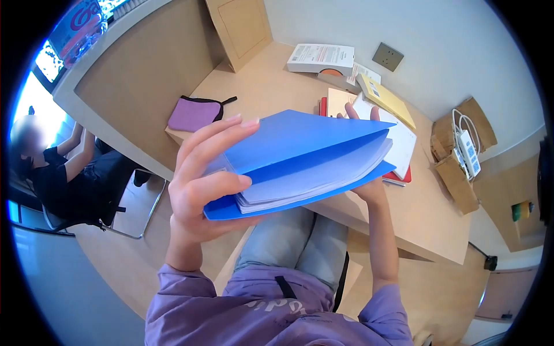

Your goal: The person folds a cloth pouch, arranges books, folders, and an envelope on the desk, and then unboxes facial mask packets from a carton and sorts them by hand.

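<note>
A blue folder (288, 135) with a thick stack of white paper (311, 177) inside is held up above my lap, its cover partly lifted so that the sheets show. My left hand (199, 184) grips the folder's left end, fingers over the cover and thumb near the paper edge. At the far right side, my right hand (369, 187) supports the folder from behind and below; its fingertips rise past the top edge. Most of that palm is hidden by the folder.
On the desk (254, 86) lie a purple pouch (195, 113), white boxes (320, 56), a yellow envelope (388, 101) and a red-edged stack of books (404, 175). A cardboard box (456, 181) holds a power strip (468, 153). Left of the partition (150, 69), another person (63, 173) sits.
</note>
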Demonstrator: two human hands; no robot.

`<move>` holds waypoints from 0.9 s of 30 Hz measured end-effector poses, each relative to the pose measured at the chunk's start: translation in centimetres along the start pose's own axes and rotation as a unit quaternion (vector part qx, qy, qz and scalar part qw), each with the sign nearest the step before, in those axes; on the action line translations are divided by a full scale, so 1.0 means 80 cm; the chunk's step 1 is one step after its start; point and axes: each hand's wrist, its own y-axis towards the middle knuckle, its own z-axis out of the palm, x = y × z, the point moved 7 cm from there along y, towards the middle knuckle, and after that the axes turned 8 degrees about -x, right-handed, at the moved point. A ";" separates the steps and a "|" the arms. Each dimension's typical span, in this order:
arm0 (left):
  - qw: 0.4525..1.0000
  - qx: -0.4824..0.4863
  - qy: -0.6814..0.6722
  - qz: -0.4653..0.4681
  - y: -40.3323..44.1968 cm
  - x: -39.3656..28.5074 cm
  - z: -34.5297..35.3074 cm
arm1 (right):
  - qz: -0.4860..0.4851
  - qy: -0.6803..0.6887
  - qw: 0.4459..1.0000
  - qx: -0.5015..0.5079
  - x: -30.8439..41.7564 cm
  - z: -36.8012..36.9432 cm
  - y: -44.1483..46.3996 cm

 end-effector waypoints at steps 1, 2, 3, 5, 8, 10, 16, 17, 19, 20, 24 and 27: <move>1.000 -0.006 -0.008 -0.002 -0.002 -0.002 -0.002 | 0.002 -0.003 1.000 -0.002 0.000 0.001 -0.003; 1.000 -0.012 -0.015 -0.005 -0.004 -0.003 -0.004 | 0.010 -0.005 1.000 -0.015 0.000 0.001 -0.006; 1.000 -0.015 -0.017 0.002 -0.005 -0.004 -0.005 | 0.019 -0.008 0.999 -0.027 0.000 0.002 -0.008; 0.999 -0.022 -0.021 0.017 -0.009 -0.005 -0.006 | 0.014 -0.005 0.999 -0.043 0.001 0.003 -0.010; 0.999 -0.011 0.027 0.040 -0.006 -0.007 -0.014 | -0.012 -0.003 0.998 -0.062 0.003 0.001 -0.012; 0.992 0.006 0.096 0.081 -0.002 -0.017 -0.021 | -0.015 -0.016 0.997 -0.079 0.007 0.000 -0.010; 0.977 0.026 0.193 0.091 -0.006 -0.037 -0.026 | -0.038 0.037 0.993 -0.105 0.013 0.005 -0.020; 0.979 0.026 0.184 0.087 -0.011 -0.036 -0.026 | -0.048 0.037 0.992 -0.109 0.015 0.006 -0.022; 0.981 0.026 0.171 0.084 -0.015 -0.034 -0.028 | -0.065 0.039 0.990 -0.117 0.019 0.010 -0.026; 0.982 0.026 0.168 0.086 -0.016 -0.034 -0.028 | -0.076 0.041 0.990 -0.112 0.021 0.011 -0.026; 0.978 0.033 0.188 0.089 0.001 -0.018 -0.037 | -0.087 0.025 0.992 -0.086 0.031 0.010 -0.007; 0.977 -0.083 0.181 0.071 0.035 0.025 -0.041 | -0.028 -0.063 0.985 -0.160 0.046 0.003 0.046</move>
